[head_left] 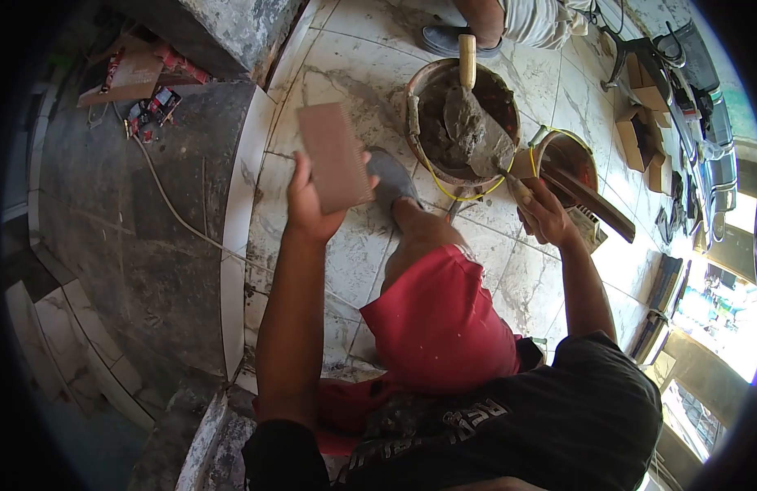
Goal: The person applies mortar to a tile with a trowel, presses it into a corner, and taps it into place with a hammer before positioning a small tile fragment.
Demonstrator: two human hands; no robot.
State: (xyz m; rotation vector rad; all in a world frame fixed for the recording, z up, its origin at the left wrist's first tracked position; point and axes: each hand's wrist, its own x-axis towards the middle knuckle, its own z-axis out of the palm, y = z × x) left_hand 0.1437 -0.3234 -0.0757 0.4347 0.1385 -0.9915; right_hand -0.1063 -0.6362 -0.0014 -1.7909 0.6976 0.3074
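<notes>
My left hand (311, 200) is closed around a flat brown rectangular tile (336, 151), held up above the floor with a ridged edge facing right. My right hand (548, 214) grips the handle of a trowel (494, 147), whose grey blade reaches over the rim of a round bucket (413, 135). Wet grey mortar (431, 123) fills part of that bucket, and some clings to the blade. A second trowel with a pale wooden handle (467, 61) rests in the mortar, its blade mostly coated.
A second bucket (587, 151) stands right of the first, with a long brown strip (595, 200) across it. Another person's leg (481, 20) is at the top. Open cardboard boxes (638, 139) stand at right. A cable (161, 180) crosses the dark slab (100, 204) at left.
</notes>
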